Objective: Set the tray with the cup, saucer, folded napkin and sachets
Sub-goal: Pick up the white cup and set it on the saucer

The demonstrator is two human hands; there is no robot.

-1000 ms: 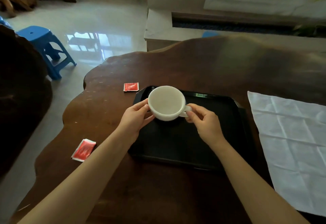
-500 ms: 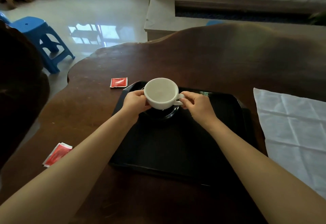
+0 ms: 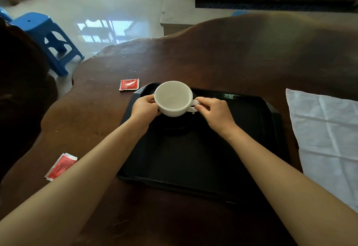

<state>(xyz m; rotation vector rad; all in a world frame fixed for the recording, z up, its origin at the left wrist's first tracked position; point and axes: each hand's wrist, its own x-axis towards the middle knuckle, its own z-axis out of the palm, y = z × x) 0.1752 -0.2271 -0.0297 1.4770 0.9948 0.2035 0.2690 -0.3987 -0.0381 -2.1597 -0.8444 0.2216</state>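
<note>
Left hand (image 3: 144, 108) grips the left wall of the white ceramic cup (image 3: 173, 98), fingers curled against its side. Right hand (image 3: 215, 113) pinches the cup's handle between thumb and curled fingers, back of the hand up. Both forearms come in from the bottom edge and converge on the cup, wrists roughly level, the right forearm passing over the tray.

Near to far:
- Red foil sachet with white edges (image 3: 61, 166) lies flat on the table, just left of the left forearm, off the tray.
- Black rectangular plastic tray (image 3: 193, 158) sits on the table, front part bare.
- Round black saucer (image 3: 178, 127) is on the tray's far left part, hard to make out against the tray.
- Cup is upright over the saucer, handle pointing right. Can't tell if its base touches the saucer.
- Second red sachet (image 3: 129, 84) lies flat on the table just beyond the tray's far left corner.
- White creased napkin (image 3: 325, 137) lies spread flat on the table right of the tray, not folded.
- Dark brown wooden table with a wavy edge (image 3: 232, 57) carries all of it.
- Blue plastic stool (image 3: 46, 38) stands on the glossy floor, far left.
</note>
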